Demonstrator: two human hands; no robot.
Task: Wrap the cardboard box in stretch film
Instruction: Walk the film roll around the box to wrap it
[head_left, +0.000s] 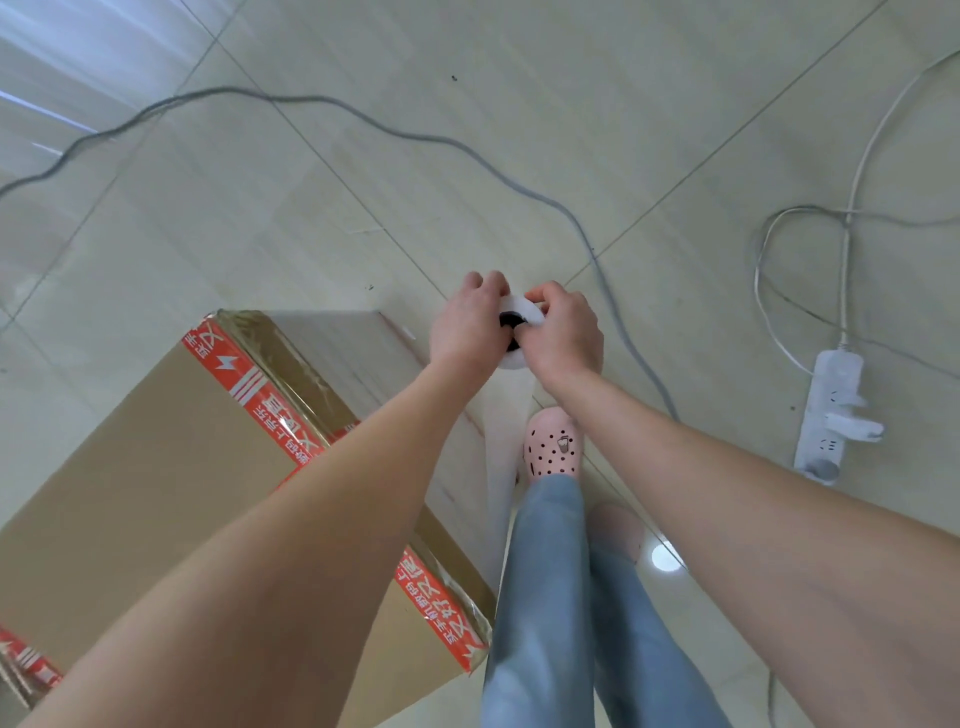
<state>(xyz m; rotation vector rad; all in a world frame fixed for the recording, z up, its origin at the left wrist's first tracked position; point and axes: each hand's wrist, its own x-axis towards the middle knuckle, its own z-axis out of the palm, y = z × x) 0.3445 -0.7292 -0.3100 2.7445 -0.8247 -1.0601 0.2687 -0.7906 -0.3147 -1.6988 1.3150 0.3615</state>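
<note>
Both hands are gripping the top end of the roll (500, 452), the left hand (467, 325) on one side and the right hand (565, 340) on the other, fingers curling over its core. The roll is standing upright, long axis running down toward the floor, just beside the box (156, 441), which is sitting to the left, nearer the left arm. The roll's lower end is hard to make out, as is any film already clinging to the box.

Pale tiled floor (571, 104) with cables (363, 117) and power strip (831, 415).
</note>
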